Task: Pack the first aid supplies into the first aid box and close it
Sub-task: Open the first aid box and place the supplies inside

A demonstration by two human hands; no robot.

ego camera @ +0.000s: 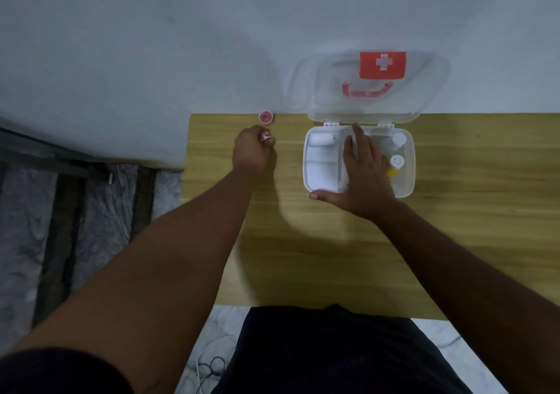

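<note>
**Box steadied, one roll in hand**

Right hand lies flat over the open first aid box, fingers spread, thumb at the near rim, likely steadying it. Left hand, arm outstretched, fingers curled around a small red-and-white tape roll. Beyond, a second roll sits by the wall; lid leans back.

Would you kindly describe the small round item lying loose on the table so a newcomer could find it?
Start at the open first aid box, then look left along the table's far edge. The small red roll lies against the wall, just beyond the left hand, which holds a similar one.
</note>
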